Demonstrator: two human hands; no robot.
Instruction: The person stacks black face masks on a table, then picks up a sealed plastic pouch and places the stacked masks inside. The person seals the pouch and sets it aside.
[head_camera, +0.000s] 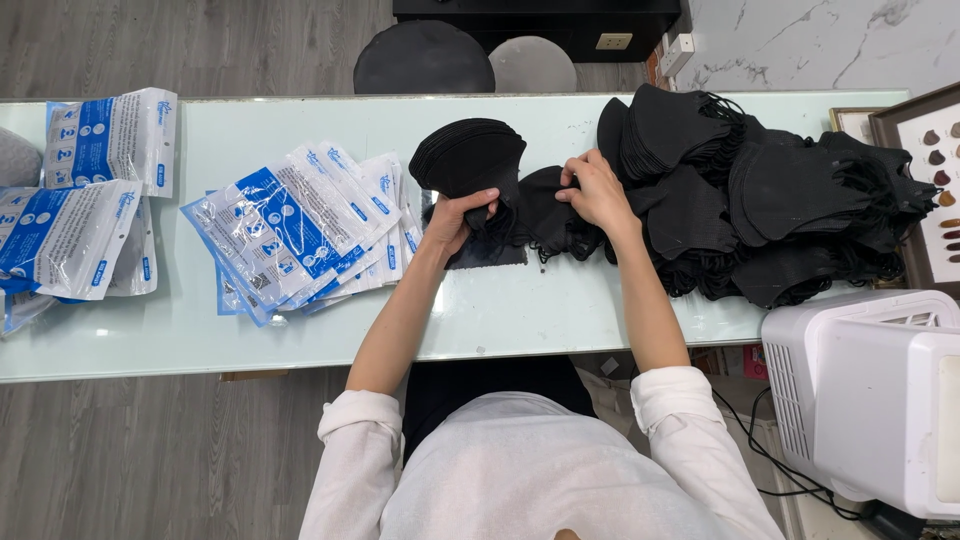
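My left hand (455, 217) grips the lower edge of a fanned stack of folded black face masks (468, 158) on the pale table (300, 320). My right hand (597, 190) pinches a single black mask (548, 210) lying between the stack and a large heap of black masks (770, 200) on the right. Ear loops dangle from the mask under my right hand. Both forearms reach out from rolled white sleeves.
Several flat blue-and-white plastic pouches (295, 230) are fanned out left of my hands; more filled pouches (85, 190) lie at the far left. A white machine (880, 400) stands at the lower right, a framed sample board (935, 170) at the right edge. Two round stools (425, 58) stand beyond the table.
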